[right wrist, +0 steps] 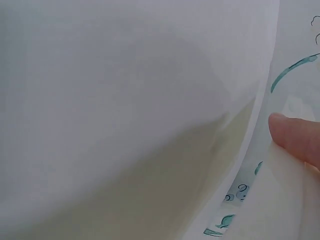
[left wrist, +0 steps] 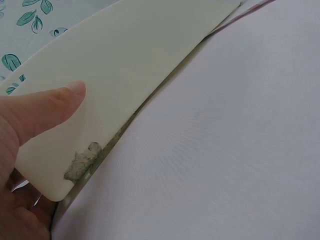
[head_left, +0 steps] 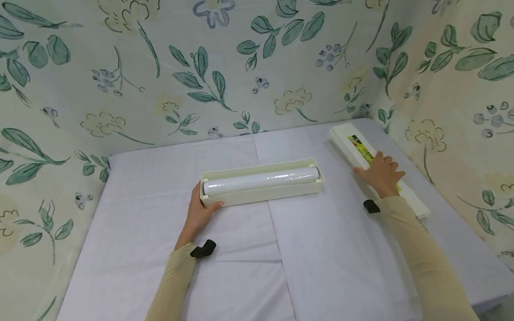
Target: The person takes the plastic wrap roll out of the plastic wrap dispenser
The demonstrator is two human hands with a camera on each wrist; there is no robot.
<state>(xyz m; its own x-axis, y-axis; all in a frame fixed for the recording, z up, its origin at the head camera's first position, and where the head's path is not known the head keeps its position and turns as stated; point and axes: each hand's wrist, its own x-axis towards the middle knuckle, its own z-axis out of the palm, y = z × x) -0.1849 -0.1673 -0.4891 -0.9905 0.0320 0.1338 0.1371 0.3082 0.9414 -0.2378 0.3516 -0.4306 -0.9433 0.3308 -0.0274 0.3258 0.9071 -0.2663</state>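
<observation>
A long cream dispenser box (head_left: pixel 261 195) lies in the middle of the table, with a shiny roll of cling film (head_left: pixel 261 179) inside its uncovered top. My left hand (head_left: pixel 199 214) grips the box's left end, thumb on the front wall and fingers round the far side. In the left wrist view, a rough grey patch (left wrist: pixel 82 162) shows low on that wall, near the thumb (left wrist: pixel 55 107). At the right, my right hand (head_left: pixel 381 175) holds a long white lid (head_left: pixel 413 200) across its middle. A yellow-green label (head_left: pixel 360 148) is partly covered by the fingers.
White cloth (head_left: pixel 132 209) with a seam down the middle covers the table. Floral-patterned fabric (head_left: pixel 241 67) rises behind the table and at both sides. A black wrist device (head_left: pixel 203 248) is on the left sleeve, another black device (head_left: pixel 371 206) on the right.
</observation>
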